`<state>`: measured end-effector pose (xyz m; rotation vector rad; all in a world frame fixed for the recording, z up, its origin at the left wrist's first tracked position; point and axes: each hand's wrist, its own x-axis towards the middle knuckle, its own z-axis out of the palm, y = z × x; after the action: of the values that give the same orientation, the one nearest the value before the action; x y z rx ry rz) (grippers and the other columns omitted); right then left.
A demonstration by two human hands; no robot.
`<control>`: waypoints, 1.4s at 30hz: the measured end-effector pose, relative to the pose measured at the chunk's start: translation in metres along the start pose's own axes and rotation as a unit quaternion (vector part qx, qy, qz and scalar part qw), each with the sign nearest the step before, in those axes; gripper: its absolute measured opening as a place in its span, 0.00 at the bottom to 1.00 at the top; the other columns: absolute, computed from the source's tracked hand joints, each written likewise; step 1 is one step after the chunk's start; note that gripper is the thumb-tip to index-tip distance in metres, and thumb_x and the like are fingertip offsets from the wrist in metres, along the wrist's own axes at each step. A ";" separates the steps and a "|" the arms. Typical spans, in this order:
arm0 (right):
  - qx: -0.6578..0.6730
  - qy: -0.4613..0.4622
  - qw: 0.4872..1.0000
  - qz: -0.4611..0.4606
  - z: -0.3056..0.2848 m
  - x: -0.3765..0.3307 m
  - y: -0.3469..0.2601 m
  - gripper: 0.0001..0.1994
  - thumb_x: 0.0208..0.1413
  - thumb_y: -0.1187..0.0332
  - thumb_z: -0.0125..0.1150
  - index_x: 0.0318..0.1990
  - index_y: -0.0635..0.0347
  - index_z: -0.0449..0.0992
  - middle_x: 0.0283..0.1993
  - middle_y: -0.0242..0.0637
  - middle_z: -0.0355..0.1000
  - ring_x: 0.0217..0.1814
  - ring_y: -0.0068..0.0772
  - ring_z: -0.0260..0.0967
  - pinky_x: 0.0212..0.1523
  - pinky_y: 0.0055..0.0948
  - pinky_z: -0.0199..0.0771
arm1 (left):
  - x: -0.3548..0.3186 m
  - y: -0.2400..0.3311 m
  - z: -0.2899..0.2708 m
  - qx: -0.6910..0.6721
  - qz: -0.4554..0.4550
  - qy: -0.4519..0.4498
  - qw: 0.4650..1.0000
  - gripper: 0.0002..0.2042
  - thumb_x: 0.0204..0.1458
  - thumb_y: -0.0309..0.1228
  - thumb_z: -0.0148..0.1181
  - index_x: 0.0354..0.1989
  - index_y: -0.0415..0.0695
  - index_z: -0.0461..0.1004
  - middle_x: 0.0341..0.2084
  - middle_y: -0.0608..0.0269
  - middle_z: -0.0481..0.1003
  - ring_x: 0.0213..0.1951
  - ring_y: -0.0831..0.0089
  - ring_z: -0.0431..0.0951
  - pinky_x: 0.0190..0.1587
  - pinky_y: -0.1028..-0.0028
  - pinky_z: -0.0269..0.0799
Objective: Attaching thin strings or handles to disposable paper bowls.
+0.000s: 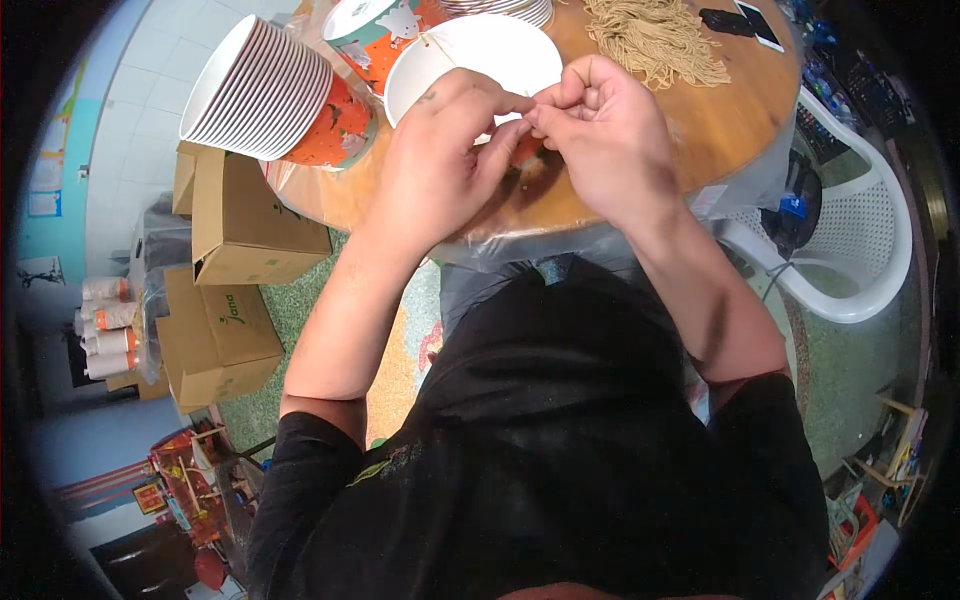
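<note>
In front of me a paper bucket (515, 52) lies tipped with its wide white mouth toward me; a bit of its orange printed side shows below my fingers. A thin tan cord (428, 40) shows at its far left rim. My left hand (450, 150) and my right hand (610, 135) meet fingertip to fingertip over the bucket's near right rim. Both are closed in a pinch. What lies between the fingertips is too small and hidden to make out. A heap of tan cords (655, 40) lies at the back right.
A tall stack of nested paper buckets (265, 90) leans at the left edge of the round wooden table (740, 110). Another orange bucket (385, 50) stands behind it. Two phones, one white (760, 25), lie far right. Cardboard boxes (250, 225) sit left, a white plastic chair (880, 230) right.
</note>
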<state>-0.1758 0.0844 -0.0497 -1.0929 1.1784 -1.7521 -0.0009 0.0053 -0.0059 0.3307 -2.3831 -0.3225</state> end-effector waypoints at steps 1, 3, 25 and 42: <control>0.000 0.001 1.000 0.000 -0.001 -0.001 -0.001 0.09 0.69 0.85 0.64 0.44 0.61 0.70 0.42 0.35 0.82 0.43 0.19 0.81 0.45 0.20 0.82 | 0.000 0.003 0.001 0.015 -0.008 0.006 1.000 0.11 0.57 0.19 0.75 0.48 0.39 0.85 0.40 0.55 0.82 0.39 0.61 0.85 0.43 0.67 0.85; 0.011 0.000 1.000 0.008 -0.001 -0.002 -0.006 0.09 0.69 0.85 0.64 0.44 0.61 0.70 0.43 0.36 0.83 0.44 0.20 0.81 0.46 0.21 0.82 | 0.000 0.003 0.002 0.031 -0.016 0.012 0.999 0.10 0.56 0.19 0.75 0.46 0.40 0.87 0.39 0.55 0.82 0.39 0.60 0.86 0.41 0.66 0.85; -0.286 0.045 0.902 -0.320 -0.012 -0.005 -0.005 0.08 0.55 0.82 0.70 0.38 0.60 0.78 0.38 0.40 0.74 0.37 0.44 0.79 0.38 0.39 0.81 | 0.011 -0.002 -0.006 -0.143 -0.226 -0.110 0.957 0.07 0.70 0.28 0.62 0.47 0.36 0.80 0.38 0.60 0.81 0.41 0.69 0.84 0.45 0.68 0.82; -0.210 0.104 0.954 -0.189 -0.001 -0.030 0.008 0.07 0.59 0.72 0.78 0.41 0.62 0.86 0.38 0.39 0.81 0.35 0.35 0.83 0.37 0.33 0.84 | 0.026 -0.007 -0.012 -0.291 -0.320 -0.193 0.881 0.08 0.75 0.28 0.61 0.52 0.35 0.80 0.45 0.65 0.84 0.47 0.78 0.85 0.53 0.73 0.83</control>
<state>-0.1653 0.1096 -0.0647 -1.4890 1.6077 -1.9945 -0.0105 -0.0114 0.0166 0.8174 -2.3304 -1.4941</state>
